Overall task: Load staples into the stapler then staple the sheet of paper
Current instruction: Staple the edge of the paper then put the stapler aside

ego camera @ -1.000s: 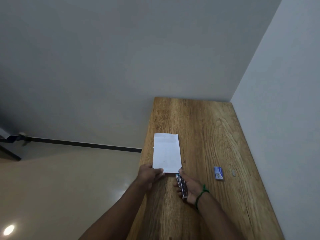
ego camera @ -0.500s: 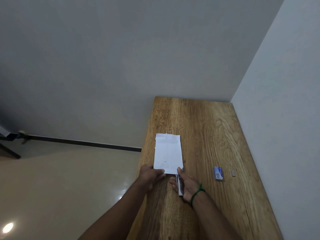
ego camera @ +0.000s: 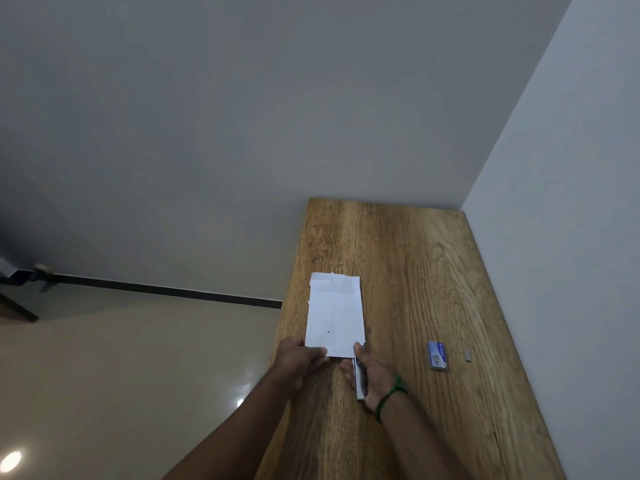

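The left hand point(ego camera: 300, 355) pinned the paper point(ego camera: 335, 315) low in the frame; the right hand point(ego camera: 372, 374) gripped the stapler point(ego camera: 359, 379) at its near corner. Stapling seemed underway; next, a firm squeeze.

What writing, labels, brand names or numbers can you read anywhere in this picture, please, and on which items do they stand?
Blue staple box: it carries a label with print, too small and blurred to read.
Sheet of paper: only a few dark specks, no words.
Stapler in the right hand: no marking can be made out.
Nothing else bears text.

Stapler point(ego camera: 360, 379) nose under the paper point(ego camera: 335, 315) corner; box point(ego camera: 437, 355) print too small.
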